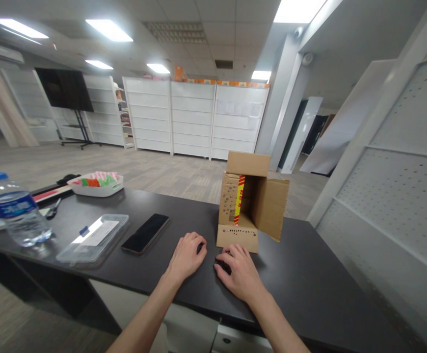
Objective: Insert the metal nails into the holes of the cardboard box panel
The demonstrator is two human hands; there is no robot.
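Note:
My left hand point(187, 255) rests on the dark tabletop with its fingers curled. A bit of something dark shows between its thumb and fingers, too hidden to name. To its right, my right hand point(241, 272) is also curled low over the table. Its thumb and fingers close round a small black thing point(224, 266), mostly covered, whose kind I cannot make out. Just beyond my right hand stands a cardboard box point(228, 196) with its open side facing me. Its flaps are spread up, down and right, and yellow-and-red tape runs along the opening's left edge.
Left of my hands lie a black phone point(146, 234) and a clear plastic case point(94, 239). A water bottle point(14, 211) stands farther left. Behind them is a white basket point(101, 190) with colourful packets. A perforated white panel point(393, 196) borders the table's right side.

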